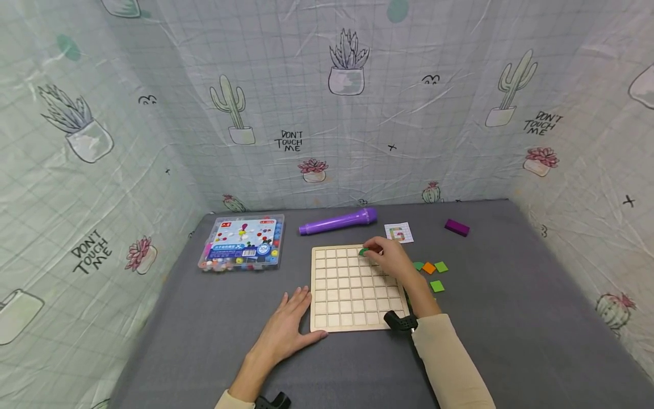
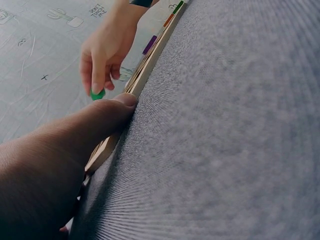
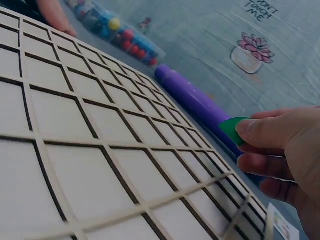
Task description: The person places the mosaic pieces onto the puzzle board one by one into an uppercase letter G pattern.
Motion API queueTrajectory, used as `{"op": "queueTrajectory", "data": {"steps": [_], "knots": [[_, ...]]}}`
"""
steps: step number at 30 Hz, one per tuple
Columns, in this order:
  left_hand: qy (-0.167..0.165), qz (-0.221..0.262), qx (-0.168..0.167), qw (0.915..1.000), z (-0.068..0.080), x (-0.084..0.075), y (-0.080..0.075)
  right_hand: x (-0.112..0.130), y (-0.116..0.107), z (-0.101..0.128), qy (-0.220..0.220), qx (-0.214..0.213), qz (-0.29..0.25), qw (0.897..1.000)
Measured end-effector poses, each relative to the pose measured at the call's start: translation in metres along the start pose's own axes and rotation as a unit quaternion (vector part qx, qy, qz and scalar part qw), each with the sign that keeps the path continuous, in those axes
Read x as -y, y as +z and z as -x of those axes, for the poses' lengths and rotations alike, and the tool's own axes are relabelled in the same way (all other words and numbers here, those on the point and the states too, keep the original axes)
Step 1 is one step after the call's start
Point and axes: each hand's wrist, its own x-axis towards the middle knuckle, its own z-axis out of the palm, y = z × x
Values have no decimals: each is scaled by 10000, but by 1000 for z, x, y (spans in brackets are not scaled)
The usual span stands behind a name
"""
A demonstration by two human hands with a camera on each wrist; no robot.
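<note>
A wooden grid board [image 1: 352, 289] lies flat on the grey table. My right hand [image 1: 388, 257] pinches a small green tile [image 1: 363, 251] over the board's far row; the tile [image 3: 231, 129] shows between thumb and fingers in the right wrist view, and again as a green tile [image 2: 98, 94] in the left wrist view. My left hand [image 1: 288, 326] lies flat on the cloth, fingers straight, thumb touching the board's near left edge [image 2: 107, 147]. Loose green and orange tiles [image 1: 430, 268] lie right of the board.
A purple cylinder [image 1: 338, 222] lies behind the board, a clear box of coloured beads [image 1: 242, 242] stands at the far left, a small pattern card [image 1: 399, 232] and a purple block [image 1: 457, 227] lie at the far right. Cactus-print sheets wall the table.
</note>
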Motion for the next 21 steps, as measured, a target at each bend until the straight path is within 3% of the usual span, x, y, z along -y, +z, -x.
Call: {"op": "queueTrajectory", "data": {"steps": [9, 21], "knots": [[-30, -11, 20, 10000, 0, 0, 1, 6, 31, -8, -78, 250, -337, 9991], [-85, 58, 49, 9999, -1, 0, 0, 23, 60, -17, -246, 144, -58, 9996]]}}
